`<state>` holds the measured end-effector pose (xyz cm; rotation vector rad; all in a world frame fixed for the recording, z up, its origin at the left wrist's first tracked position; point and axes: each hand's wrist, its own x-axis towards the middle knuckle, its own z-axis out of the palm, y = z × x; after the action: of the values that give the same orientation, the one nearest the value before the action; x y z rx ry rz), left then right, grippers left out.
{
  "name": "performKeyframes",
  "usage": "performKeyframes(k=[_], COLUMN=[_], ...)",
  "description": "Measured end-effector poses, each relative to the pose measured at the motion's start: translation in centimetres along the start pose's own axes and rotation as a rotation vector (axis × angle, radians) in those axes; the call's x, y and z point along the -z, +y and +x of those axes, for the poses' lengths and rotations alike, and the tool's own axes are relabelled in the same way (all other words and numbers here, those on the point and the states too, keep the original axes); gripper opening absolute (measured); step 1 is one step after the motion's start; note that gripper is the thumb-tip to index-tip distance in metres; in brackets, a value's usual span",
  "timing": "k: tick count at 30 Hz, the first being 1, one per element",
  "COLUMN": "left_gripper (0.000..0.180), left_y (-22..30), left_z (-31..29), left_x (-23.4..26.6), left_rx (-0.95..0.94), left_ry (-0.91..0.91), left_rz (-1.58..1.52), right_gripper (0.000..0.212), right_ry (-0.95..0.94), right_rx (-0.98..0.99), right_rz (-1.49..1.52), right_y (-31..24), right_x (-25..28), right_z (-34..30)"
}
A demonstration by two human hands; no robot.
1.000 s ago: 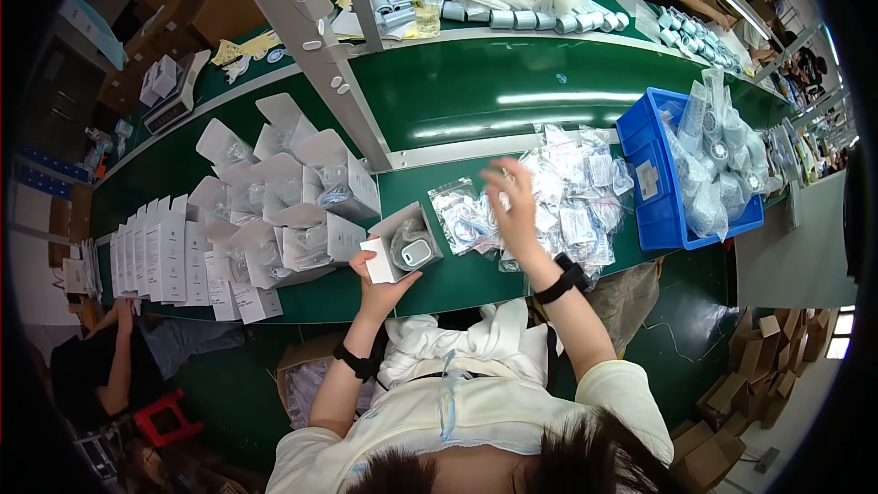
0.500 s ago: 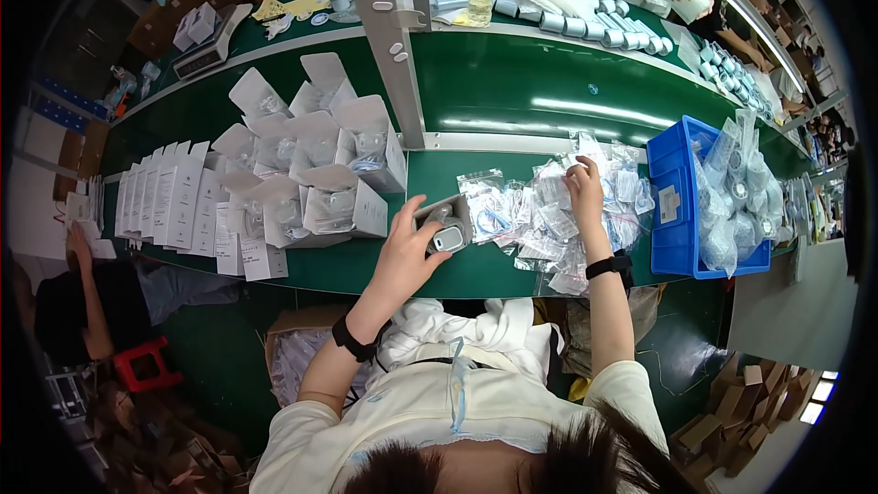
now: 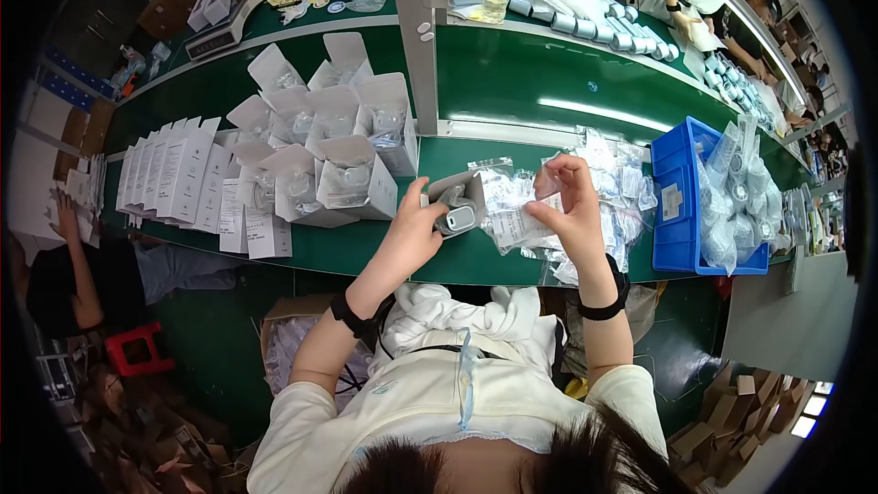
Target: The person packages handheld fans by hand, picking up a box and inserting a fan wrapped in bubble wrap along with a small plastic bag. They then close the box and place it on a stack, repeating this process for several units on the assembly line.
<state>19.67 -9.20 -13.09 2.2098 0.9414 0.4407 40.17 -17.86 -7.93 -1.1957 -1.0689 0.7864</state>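
Note:
My left hand (image 3: 409, 234) is wrapped round a small open carton (image 3: 470, 187), tilted toward me. Inside the carton's mouth lies a grey device (image 3: 459, 219) with a pale oval face, in clear wrap. To its right, my right hand (image 3: 580, 220) pinches a clear zip bag (image 3: 508, 210) between thumb and fingers. A white printed paper shows through the bag, which is at the carton's right side; whether they touch I cannot tell. Under and beyond my right hand spreads a pile of similar small bags (image 3: 624, 190), some with white cables or papers.
Several open white boxes (image 3: 358, 176) with wrapped items stand at the left, beside a row of upright white cartons (image 3: 174, 174). A blue bin (image 3: 672, 247) of bubble-wrapped items sits at the right. Behind rises a metal post (image 3: 418, 55). A person's hand (image 3: 64, 215) shows far left.
My right hand has come left from the bag pile and now pinches a bag near the carton. My left hand keeps the carton, shifted slightly. The whole view has also shifted a little.

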Motion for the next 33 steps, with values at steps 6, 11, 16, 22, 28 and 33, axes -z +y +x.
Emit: performKeyframes(k=[6, 11, 16, 22, 28, 33], left_gripper=[0.016, 0.011, 0.007, 0.009, 0.008, 0.008], left_y=[-1.6, -1.0, -0.8, -1.1, -0.1, -0.6], left_z=[1.0, 0.8, 0.4, 0.7, 1.3, 1.6], left_x=[-1.3, -1.2, -1.2, -1.8, -0.6, -0.2], left_rx=[0.043, -0.032, -0.292, -0.194, 0.002, 0.043], left_ry=[-0.034, 0.125, 0.408, 0.421, 0.330, 0.398], left_rz=[0.171, 0.188, 0.037, -0.071, -0.220, -0.240], right_gripper=[0.053, 0.053, 0.044, 0.033, 0.024, 0.019], right_ry=[-0.471, -0.452, -0.451, -0.261, -0.352, -0.775], right_rx=[-0.239, -0.150, 0.031, -0.012, 0.556, 0.835], right_rz=[-0.429, -0.430, -0.668, -0.433, -0.408, -0.692], right_y=[-1.1, 0.4, 1.4, 1.5, -0.1, 2.0], right_x=[-1.2, -0.5, -2.5, -2.3, -2.8, -4.0], right_z=[-1.0, -1.5, -1.8, -1.4, 1.5, 3.5])
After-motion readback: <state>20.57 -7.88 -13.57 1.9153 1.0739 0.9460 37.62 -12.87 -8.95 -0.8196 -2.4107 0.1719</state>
